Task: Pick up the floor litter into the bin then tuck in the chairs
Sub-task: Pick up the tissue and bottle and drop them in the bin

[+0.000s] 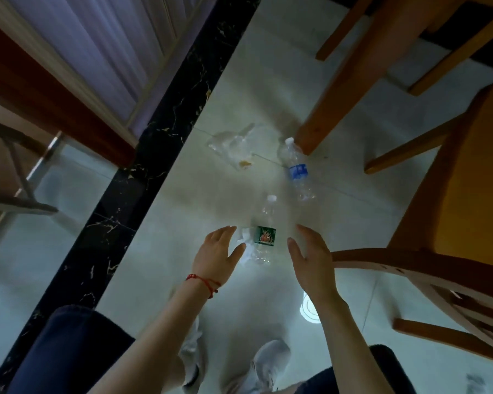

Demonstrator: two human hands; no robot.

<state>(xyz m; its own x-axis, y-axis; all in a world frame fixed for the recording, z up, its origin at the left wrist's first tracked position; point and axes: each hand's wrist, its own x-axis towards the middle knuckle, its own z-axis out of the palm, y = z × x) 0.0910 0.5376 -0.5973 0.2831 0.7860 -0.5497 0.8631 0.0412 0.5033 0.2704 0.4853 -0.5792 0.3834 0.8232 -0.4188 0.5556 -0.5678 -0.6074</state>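
A clear plastic bottle with a green label lies on the pale floor between my hands. A crumpled white tissue lies against its left side. My left hand hovers just left of the tissue, fingers straight and spread. On the bottle's right my right hand is open too and holds nothing. Farther off lie a clear bottle with a blue label and a clear plastic bag.
A wooden chair with an orange seat stands at the right, its curved back close to my right wrist. Another chair's leg stands beside the blue-label bottle. A black marble strip crosses the floor on the left. My shoes are below.
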